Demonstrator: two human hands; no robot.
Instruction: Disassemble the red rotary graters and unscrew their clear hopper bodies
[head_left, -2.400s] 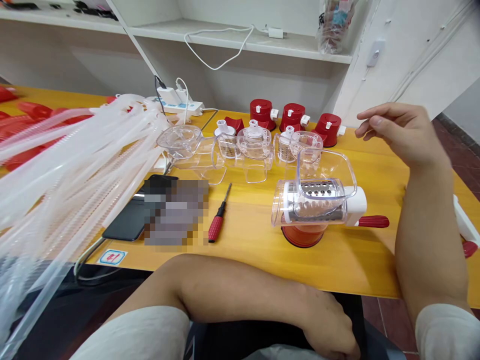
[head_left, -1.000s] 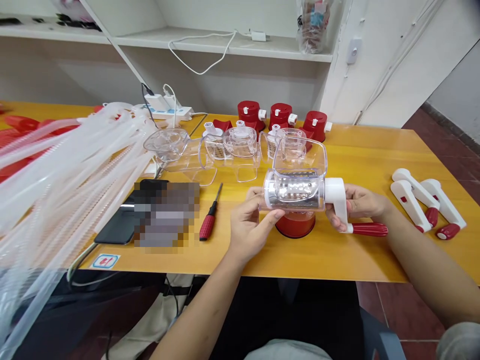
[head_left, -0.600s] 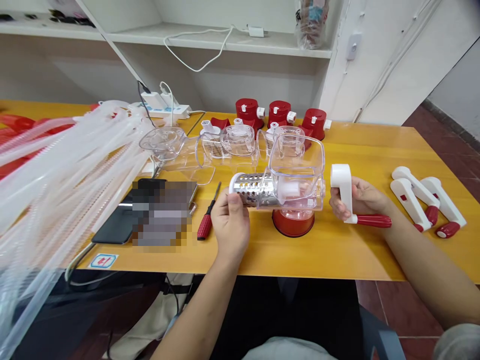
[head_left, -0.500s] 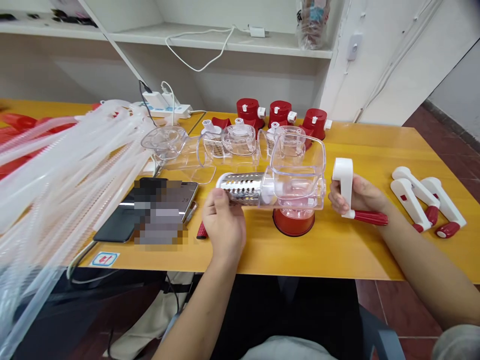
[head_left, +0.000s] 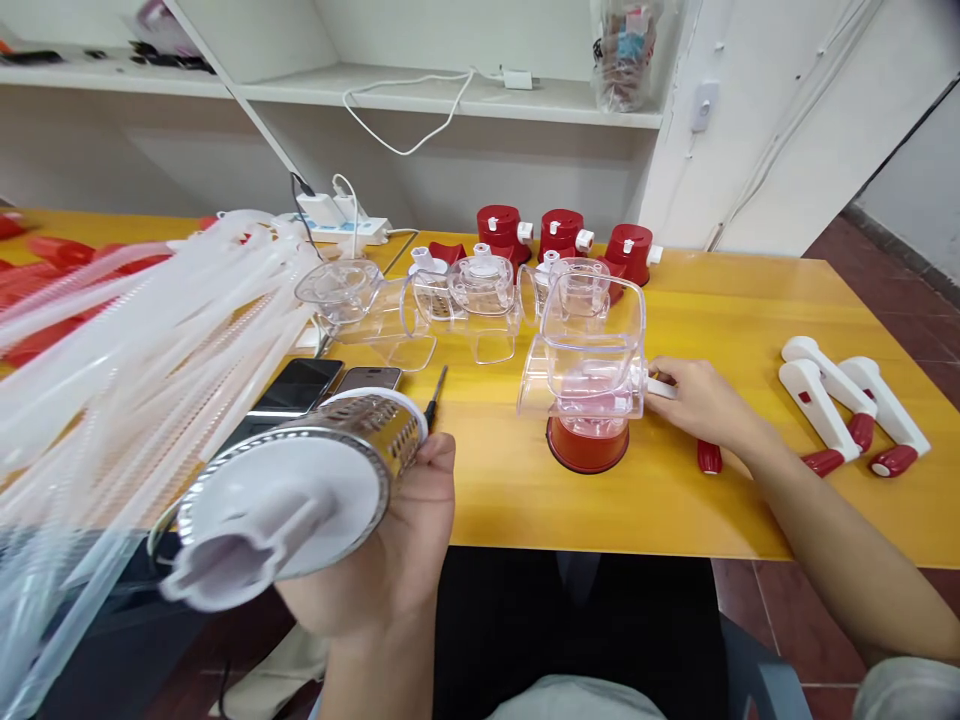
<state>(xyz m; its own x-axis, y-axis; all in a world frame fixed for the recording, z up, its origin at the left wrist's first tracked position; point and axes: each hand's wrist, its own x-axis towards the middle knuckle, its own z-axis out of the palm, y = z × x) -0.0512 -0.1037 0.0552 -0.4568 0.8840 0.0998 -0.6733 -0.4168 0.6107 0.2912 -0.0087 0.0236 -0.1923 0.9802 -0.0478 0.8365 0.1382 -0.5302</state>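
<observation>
My left hand (head_left: 390, 540) is closed around a perforated metal grater drum (head_left: 386, 425), raised close to the camera at lower left. Its white plastic end with a hollow hub (head_left: 240, 560) faces me. The clear plastic grater housing (head_left: 592, 330) stands on a red suction base (head_left: 589, 445), its barrel open on the left. At the housing's right side, my right hand (head_left: 697, 400) grips a white crank handle (head_left: 661, 388); the crank's red knob (head_left: 709, 457) shows below the hand, and the fingers partly hide the crank. Whether crank and housing are joined, I cannot tell.
Several crank handles (head_left: 821, 410) lie at right. Behind the housing stand red bases (head_left: 562, 230) and more clear housings (head_left: 480, 285). A screwdriver (head_left: 433, 398) and phones (head_left: 300, 383) lie behind the drum. Plastic bags (head_left: 187, 330) cover the left side.
My left hand has drawn the drum out of the housing, leftward and closer, turning its white end to me. My right hand has brought the crank left, up to the housing's side.
</observation>
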